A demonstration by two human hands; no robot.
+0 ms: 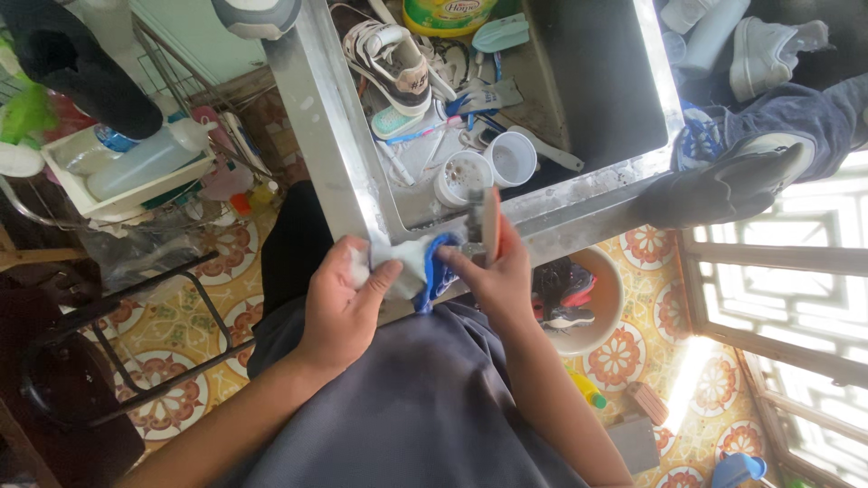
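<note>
Over the sink rim (pixel 579 194), left hand (pixel 339 303) clamped on cloth (pixel 411 262), right hand (pixel 493 276) gripping brush (pixel 488 221), cups (pixel 488 167) beyond.

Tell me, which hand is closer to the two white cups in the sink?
The right hand. It holds a brush at the sink's edge, just below the white cups. The left hand grips a white, foamy item farther off to the left.

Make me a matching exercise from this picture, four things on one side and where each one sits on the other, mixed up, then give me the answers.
Things:
1. brush
2. sneaker
3. two white cups
4. basin

Places:
A. on the tiled floor, holding shoes
B. in the right hand
C. far end of the metal sink
D. in the sink, just beyond the hands

Pairs: 1-B, 2-C, 3-D, 4-A
</note>
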